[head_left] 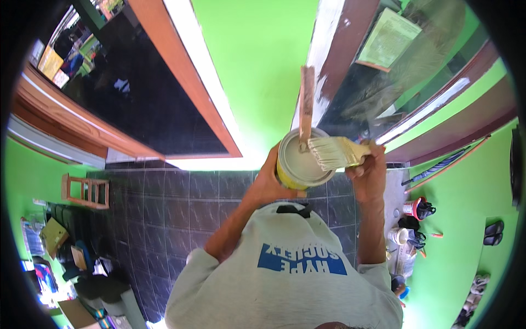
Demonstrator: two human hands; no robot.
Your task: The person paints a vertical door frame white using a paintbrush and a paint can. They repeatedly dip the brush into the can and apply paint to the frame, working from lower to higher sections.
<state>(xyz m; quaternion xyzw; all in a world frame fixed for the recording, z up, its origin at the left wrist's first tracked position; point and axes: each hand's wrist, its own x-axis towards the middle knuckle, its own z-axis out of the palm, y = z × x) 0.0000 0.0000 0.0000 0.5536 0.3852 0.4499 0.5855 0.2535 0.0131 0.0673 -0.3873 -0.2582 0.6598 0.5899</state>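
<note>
Nearest is a pale shirt [285, 299], its chest bearing a blue panel with white block capitals, upside down from this view. Beyond it the two hands are apart. The left hand [271, 178] is wrapped around the side of a paint can [286, 180], held up in front of the chest; its wall shows yellow, but any label there is too hidden to read. The right hand [368, 163] grips the handle of a paintbrush [334, 153], whose whitish bristles lie over the can's mouth. A narrow wooden strip [307, 101] crosses the rim, one end over the opening. Below spread dark floor tiles [164, 211], with a wooden stool [86, 191] off left. Farther ahead, a green wall [255, 66] stands between dark panes, and a pale sheet [389, 39] at upper right carries illegible print.
</note>
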